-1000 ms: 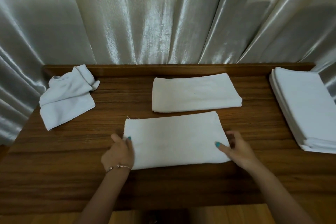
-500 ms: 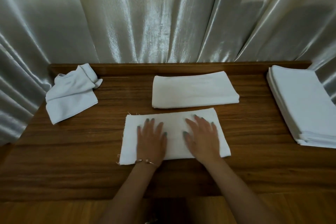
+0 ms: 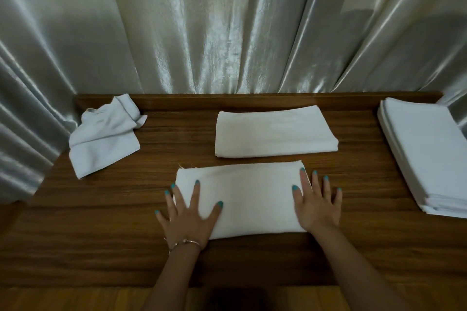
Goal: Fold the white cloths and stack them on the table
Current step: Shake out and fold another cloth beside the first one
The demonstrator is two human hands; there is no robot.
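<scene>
A folded white cloth [image 3: 247, 194] lies flat near the front of the wooden table [image 3: 353, 247]. My left hand [image 3: 188, 217] presses its left end with fingers spread and straight. My right hand [image 3: 317, 206] lies flat over its right end, fingers spread, partly on the wood. Just behind it rests another folded white cloth [image 3: 275, 131]. A crumpled white cloth [image 3: 106, 134] sits at the back left corner. A tall pile of flat white cloths [image 3: 427, 151] stands at the right edge.
Shiny silver curtains [image 3: 227, 25] hang right behind the table and wrap both sides. A raised wooden lip [image 3: 177, 100] runs along the table's back edge. Bare wood shows between the crumpled cloth and the front cloth.
Both hands slid outward from the middle of the front cloth to its left and right ends, smoothing it flat. The cloth stayed in place.
</scene>
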